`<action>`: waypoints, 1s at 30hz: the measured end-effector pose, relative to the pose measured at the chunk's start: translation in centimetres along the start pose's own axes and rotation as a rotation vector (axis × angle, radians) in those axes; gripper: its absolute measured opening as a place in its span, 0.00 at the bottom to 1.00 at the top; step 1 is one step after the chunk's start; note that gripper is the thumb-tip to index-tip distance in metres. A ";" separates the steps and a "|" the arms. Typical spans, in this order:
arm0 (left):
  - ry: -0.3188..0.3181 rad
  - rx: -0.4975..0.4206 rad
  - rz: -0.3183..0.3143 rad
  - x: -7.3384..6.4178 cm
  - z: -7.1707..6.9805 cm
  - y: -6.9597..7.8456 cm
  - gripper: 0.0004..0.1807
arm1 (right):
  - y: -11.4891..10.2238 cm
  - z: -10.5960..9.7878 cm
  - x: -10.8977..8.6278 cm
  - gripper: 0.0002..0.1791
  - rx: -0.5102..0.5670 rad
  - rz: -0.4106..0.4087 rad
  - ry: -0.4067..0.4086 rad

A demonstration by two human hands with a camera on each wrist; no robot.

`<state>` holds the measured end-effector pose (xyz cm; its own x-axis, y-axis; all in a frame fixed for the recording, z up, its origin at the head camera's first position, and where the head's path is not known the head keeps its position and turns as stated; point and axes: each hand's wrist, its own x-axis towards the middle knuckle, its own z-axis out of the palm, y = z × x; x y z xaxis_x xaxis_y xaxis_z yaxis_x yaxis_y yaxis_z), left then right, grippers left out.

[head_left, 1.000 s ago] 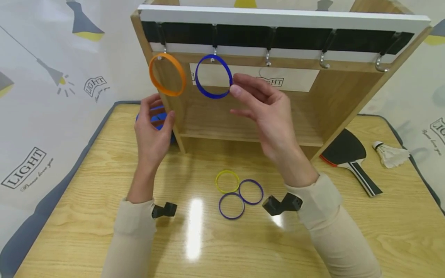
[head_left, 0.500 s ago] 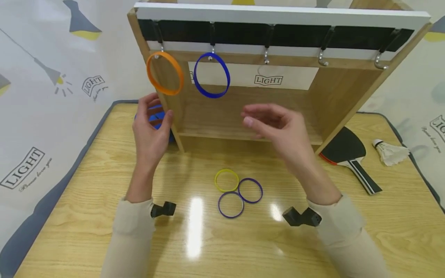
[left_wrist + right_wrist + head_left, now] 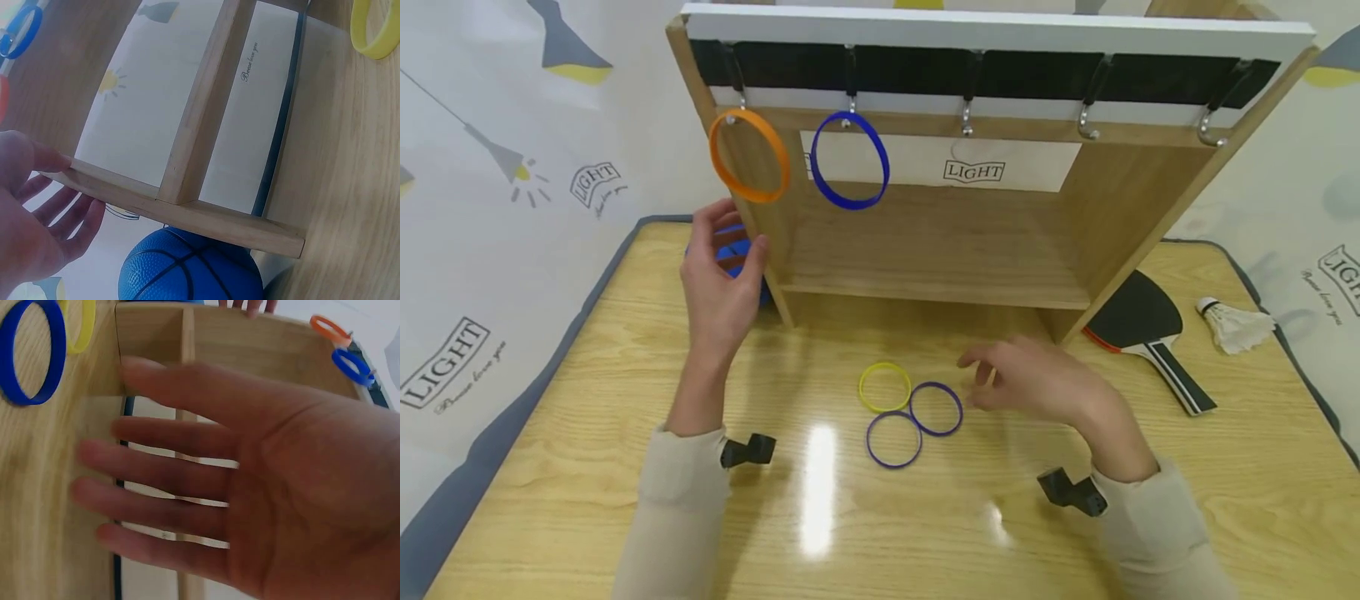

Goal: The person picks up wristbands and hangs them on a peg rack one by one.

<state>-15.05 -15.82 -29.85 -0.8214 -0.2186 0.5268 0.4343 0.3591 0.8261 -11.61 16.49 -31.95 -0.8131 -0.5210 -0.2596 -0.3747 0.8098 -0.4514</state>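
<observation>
My left hand [image 3: 718, 287] grips the left side panel of a wooden rack [image 3: 1060, 300], thumb on one side and fingers on the other. An orange ring [image 3: 758, 197] hangs on the rack's leftmost hook, and a blue ring [image 3: 852, 203] on the hook beside it. Below, on the table, a yellow ring [image 3: 880, 409] and two dark blue rings, one on the right [image 3: 959, 412] and one in front [image 3: 893, 466], lie close together. Just right of them, my right hand [image 3: 1037, 379] hovers low, holding nothing; its fingers look extended in the right wrist view.
Three more metal hooks, among them the middle hook [image 3: 967, 125], line the rack's top bar. A blue ball [image 3: 194, 269] with black lines sits outside the left panel. To the right lie a black table tennis paddle [image 3: 1138, 312] and a shuttlecock [image 3: 1234, 325].
My right hand has let go of the hanging blue ring and come down to the right of the rings on the table. The left hand has kept its grip on the rack.
</observation>
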 end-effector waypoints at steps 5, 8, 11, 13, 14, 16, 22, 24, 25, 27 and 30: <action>0.001 0.003 -0.002 -0.1 0.0 -0.1 0.21 | 1.1 1.3 0.1 0.23 0.022 -0.033 -0.044; 0.005 0.005 -0.004 0.0 0.0 -0.1 0.21 | 1.4 1.8 0.4 0.22 0.001 -0.021 -0.024; 0.006 0.002 -0.005 0.0 0.0 -0.1 0.21 | 1.5 2.1 0.7 0.20 -0.013 -0.015 -0.020; 0.005 0.001 -0.005 0.0 0.0 -0.1 0.21 | 1.6 2.5 1.0 0.19 -0.017 -0.020 -0.019; 0.005 0.001 -0.004 0.0 0.0 -0.1 0.21 | 1.6 2.7 1.2 0.18 -0.016 -0.028 -0.018; 0.003 0.004 -0.001 0.0 0.0 0.0 0.21 | 1.7 3.0 1.5 0.17 -0.017 -0.047 -0.008; 0.006 0.006 -0.009 -0.1 0.1 0.0 0.20 | 1.9 3.7 2.0 0.14 -0.043 -0.080 0.031; 0.002 0.008 -0.007 -0.1 0.1 0.0 0.21 | 1.8 3.8 2.1 0.12 -0.052 -0.081 0.035; 0.001 0.009 -0.006 -0.1 0.0 0.0 0.21 | 1.8 3.9 2.2 0.11 -0.058 -0.081 0.037; -0.002 0.011 -0.003 -0.1 0.0 0.0 0.21 | 1.9 4.0 2.3 0.08 -0.069 -0.089 0.046; 0.001 0.015 0.002 0.0 0.0 0.0 0.21 | 1.9 4.1 2.5 0.03 -0.086 -0.097 0.069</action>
<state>-14.99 -15.80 -29.83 -0.8202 -0.2189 0.5285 0.4301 0.3730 0.8221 -12.50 15.61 -36.96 -0.7988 -0.5806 -0.1577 -0.4874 0.7781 -0.3961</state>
